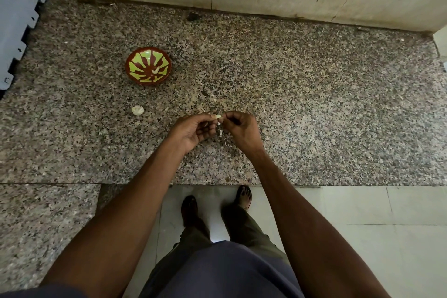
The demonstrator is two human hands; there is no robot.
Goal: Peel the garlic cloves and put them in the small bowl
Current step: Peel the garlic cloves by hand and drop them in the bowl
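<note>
A speckled granite counter [290, 94] runs under a stained wall. I see my left hand [193, 132] and right hand [242, 132] both pinching one garlic clove [217, 116]. The small bowl [148, 65], one peeled clove inside, sits beyond-left; a garlic piece [137, 110] lies between, nothing blocking.

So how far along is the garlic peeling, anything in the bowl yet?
Done: one peeled clove lies in the small bowl. In hand: left hand and right hand pinch a clove between them, with skin flakes on the counter below. Left: the garlic piece beside the bowl looks untouched.
</note>
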